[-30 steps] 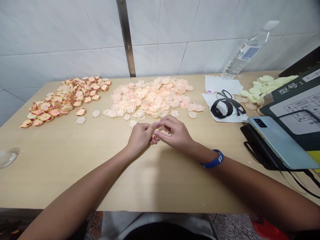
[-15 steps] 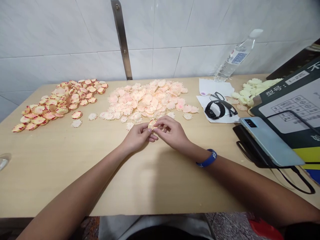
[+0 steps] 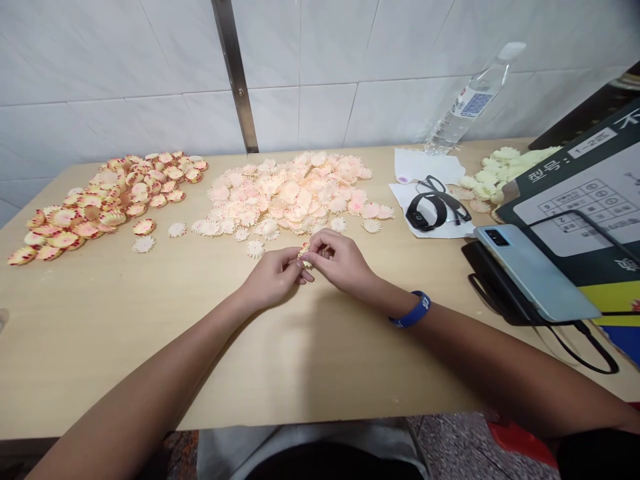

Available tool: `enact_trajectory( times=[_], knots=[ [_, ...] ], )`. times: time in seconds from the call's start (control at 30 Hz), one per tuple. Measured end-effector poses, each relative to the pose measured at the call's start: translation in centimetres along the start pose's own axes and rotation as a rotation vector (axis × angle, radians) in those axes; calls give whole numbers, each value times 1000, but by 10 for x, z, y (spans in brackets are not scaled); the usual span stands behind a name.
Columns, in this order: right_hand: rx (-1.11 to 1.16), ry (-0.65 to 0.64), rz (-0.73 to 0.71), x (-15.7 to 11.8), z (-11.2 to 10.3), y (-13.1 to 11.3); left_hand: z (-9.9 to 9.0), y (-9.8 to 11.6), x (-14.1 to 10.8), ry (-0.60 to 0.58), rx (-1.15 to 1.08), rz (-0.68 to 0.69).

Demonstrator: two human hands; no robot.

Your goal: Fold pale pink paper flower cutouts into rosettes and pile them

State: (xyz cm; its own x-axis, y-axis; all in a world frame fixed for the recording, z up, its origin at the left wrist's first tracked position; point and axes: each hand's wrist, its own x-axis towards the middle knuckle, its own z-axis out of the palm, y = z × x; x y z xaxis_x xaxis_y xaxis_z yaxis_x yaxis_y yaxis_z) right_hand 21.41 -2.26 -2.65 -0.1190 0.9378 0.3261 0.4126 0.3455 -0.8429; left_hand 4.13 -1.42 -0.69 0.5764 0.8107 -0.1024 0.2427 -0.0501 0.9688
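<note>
From my distant seat I see a small red-edged piece (image 3: 305, 248) just in front of the pale pink pile (image 3: 290, 193), on its near side. The left hand (image 3: 270, 277) and the right hand (image 3: 345, 263) both have narrow fingers, pinching this piece together — how strongly they press, I cannot tell. I judge that its thin edge could bend or tear, if the two hands pull against each other. If one pinch becomes loose, it may drop to the surface (image 3: 270, 367) — or slip among the loose pale pieces (image 3: 255, 249) near the pile. Left of the pile lies a red-rimmed heap (image 3: 100, 203); right of it, a black wristband (image 3: 434, 220) rests on white paper (image 3: 407, 197).
</note>
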Motion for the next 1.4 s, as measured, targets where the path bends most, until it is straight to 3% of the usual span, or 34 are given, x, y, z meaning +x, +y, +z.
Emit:
enact_trajectory(
  times=[0.33,0.47,0.6,0.73,0.97,1.3,1.4],
  knots=[
    [6,-48,-96,0,-1,3,0,1,-1,9,-16,-16],
    [112,-42,-52,2,0,7,2,2,2,67,-5,-69],
    [331,-138,34,5,-4,7,2,4,4,80,-53,-106],
    [390,-178,71,6,-5,4,-1,7,4,69,-132,-130],
    [221,-145,105,2,-1,6,0,8,5,131,-162,-161],
    [-37,39,-122,-3,1,5,-1,4,5,179,-213,-142],
    [-91,39,-178,-5,0,6,-1,1,5,198,-210,-117]
  ],
)
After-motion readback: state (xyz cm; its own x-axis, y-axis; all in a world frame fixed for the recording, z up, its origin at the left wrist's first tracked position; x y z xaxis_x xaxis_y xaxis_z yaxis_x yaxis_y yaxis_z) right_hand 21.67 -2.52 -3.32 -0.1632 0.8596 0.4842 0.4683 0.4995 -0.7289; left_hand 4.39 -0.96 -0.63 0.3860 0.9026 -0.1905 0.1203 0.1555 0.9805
